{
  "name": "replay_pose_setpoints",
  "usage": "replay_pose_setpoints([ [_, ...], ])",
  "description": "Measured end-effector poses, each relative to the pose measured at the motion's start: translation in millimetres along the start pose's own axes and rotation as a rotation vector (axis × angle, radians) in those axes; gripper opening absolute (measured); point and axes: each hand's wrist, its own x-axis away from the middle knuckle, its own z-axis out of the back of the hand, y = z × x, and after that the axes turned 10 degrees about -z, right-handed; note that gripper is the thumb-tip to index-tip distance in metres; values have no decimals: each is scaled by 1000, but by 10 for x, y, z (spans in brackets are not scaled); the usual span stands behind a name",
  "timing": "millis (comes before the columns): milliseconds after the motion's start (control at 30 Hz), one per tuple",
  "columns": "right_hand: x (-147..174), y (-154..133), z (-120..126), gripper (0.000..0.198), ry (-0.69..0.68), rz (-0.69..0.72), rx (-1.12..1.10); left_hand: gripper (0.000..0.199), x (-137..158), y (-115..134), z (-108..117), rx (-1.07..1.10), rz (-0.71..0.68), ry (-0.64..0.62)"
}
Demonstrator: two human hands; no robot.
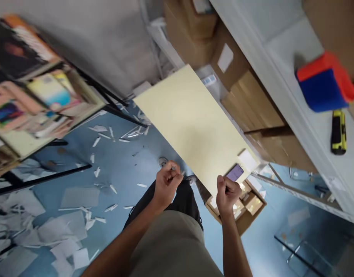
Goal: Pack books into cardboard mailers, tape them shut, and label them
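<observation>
Currently standing beside a pale yellow counter [191,111], with the left hand [168,179] out over the blue floor [124,161], its grip pinched together, any contents too small to tell. Also with the right hand [228,194] curled into a fist above an open cardboard box [252,222], just beside a phone [235,172] lying on the counter's near end next to a white object [247,159]; cannot tell about anything inside that closed grip.

Both forearms [143,223] extend forward, the left hand [168,182] loosely curled beside the left edge of the table [188,111], the right hand [228,194] balled at its near corner.
</observation>
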Motion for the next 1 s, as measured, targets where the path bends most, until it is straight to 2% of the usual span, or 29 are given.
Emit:
replay_pose_setpoints([
  [167,-82,-645,-779,62,-96,149,4,32,-230,677,751,37,-151,67],
  [300,-139,-1080,-1424,59,-240,247,-14,29,-330,1164,1414,24,-285,237],
  [400,-216,-1370,-1857,58,-373,354,-28,29,-338,1330,1916,54,-337,402],
  [500,-341,-1617,-2251,59,-475,428,-28,29,-346,1358,2318,107,-337,533],
  [600,-500,-1808,-2640,59,-535,468,-38,29,-414,1396,2581,143,-332,626],
  [700,-673,-1971,-3047,59,-574,479,-52,28,-569,1535,2774,134,-340,693],
  [867,-1007,-2322,-3758,61,-721,448,-35,25,-955,1879,3187,99,-351,808],
  [1000,-1371,-2589,-4366,59,-835,425,-56,22,-1290,2016,3515,79,-327,899],
])
